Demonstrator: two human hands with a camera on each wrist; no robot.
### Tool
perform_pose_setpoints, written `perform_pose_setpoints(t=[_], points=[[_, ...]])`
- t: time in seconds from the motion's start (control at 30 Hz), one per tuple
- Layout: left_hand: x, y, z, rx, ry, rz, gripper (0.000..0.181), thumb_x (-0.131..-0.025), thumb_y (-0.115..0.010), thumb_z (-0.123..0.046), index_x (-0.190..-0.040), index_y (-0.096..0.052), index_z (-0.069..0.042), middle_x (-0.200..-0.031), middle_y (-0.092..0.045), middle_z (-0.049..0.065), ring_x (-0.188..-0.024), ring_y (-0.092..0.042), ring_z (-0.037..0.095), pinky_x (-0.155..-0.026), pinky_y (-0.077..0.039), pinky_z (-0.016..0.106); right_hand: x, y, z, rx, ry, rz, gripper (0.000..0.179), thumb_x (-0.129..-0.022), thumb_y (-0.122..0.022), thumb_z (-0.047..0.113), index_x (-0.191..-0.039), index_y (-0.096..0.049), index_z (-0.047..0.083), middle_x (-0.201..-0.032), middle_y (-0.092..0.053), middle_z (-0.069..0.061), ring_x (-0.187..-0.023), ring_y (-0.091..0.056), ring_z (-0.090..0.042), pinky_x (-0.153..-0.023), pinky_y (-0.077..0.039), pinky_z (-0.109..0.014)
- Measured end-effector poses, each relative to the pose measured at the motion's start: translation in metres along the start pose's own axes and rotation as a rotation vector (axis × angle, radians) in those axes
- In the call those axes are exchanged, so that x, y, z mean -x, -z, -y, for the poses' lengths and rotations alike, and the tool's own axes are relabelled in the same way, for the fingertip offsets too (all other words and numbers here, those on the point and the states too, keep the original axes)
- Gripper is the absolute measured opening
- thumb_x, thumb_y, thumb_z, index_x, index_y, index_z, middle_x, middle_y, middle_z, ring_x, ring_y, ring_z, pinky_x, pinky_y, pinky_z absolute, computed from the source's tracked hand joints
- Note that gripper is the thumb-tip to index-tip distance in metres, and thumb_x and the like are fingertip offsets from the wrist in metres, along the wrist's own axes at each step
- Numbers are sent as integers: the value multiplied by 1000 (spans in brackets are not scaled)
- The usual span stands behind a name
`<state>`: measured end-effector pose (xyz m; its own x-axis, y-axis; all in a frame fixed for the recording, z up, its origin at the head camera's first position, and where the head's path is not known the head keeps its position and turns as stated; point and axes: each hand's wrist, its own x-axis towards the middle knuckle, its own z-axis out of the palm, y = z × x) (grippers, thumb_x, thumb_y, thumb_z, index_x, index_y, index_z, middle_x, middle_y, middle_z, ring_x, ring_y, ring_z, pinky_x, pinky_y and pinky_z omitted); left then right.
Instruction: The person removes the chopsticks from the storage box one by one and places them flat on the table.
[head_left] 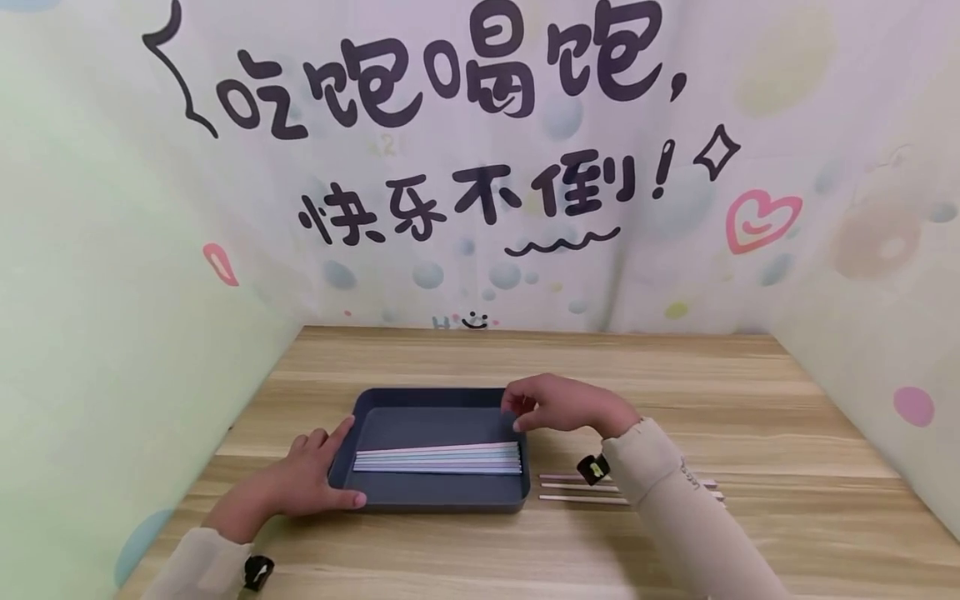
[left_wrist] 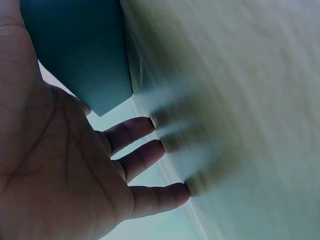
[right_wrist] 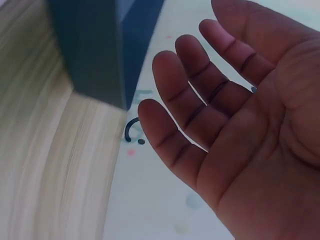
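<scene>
A dark blue-grey rectangular tray (head_left: 435,506) lies on the wooden table. Inside it several thin pastel sticks that look like chopsticks (head_left: 437,458) rest side by side, crosswise. My left hand (head_left: 303,479) is at the tray's left side, with its index finger along the left rim and its thumb by the front left corner. In the left wrist view its other fingers (left_wrist: 157,200) are extended and touch the tabletop. My right hand (head_left: 558,404) hovers at the back right corner, fingers loosely bent. Nothing is held between those fingers (right_wrist: 172,82) in the right wrist view.
More thin sticks (head_left: 577,487) lie on the table (head_left: 810,500) right of the tray, partly hidden beneath the right forearm. A printed cloth (head_left: 480,283) with dark lettering hangs along the table's back edge, and pale panels flank both sides.
</scene>
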<state>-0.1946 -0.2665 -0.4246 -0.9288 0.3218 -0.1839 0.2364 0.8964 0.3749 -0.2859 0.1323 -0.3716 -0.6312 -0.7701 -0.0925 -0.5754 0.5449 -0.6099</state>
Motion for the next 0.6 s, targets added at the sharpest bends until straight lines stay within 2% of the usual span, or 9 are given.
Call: perform_pose_setpoints(t=[0.23, 0.47, 0.6], points=[[-3, 0, 3, -23, -11, -22, 122, -73, -76, -67, -156, -16, -1, -128, -42, 30, -112, -40, 42, -87, -44, 58, -20, 0, 10, -38, -1, -64, 15, -92, -71, 14, -105, -66, 19, -92, -62, 6, -85, -56, -15, -76, -48, -33], [0, 1, 3, -19, -19, -19, 120, -75, -76, -65, -156, -17, -1, -126, -43, 28, -110, -41, 42, -86, -44, 57, -50, -17, 20, -20, 74, -33, 18, -93, -71, 15, -110, -68, 11, -92, -61, 7, -83, -55, -13, -76, -47, -29], [0, 0, 1, -10, -24, -14, 118, -75, -76, -63, -156, -17, 0, -126, -43, 28, -109, -41, 42, -86, -44, 58, -62, -28, 25, -33, 76, -10, 23, -93, -72, 15, -114, -67, 8, -94, -62, 8, -85, -55, -12, -77, -47, -28]])
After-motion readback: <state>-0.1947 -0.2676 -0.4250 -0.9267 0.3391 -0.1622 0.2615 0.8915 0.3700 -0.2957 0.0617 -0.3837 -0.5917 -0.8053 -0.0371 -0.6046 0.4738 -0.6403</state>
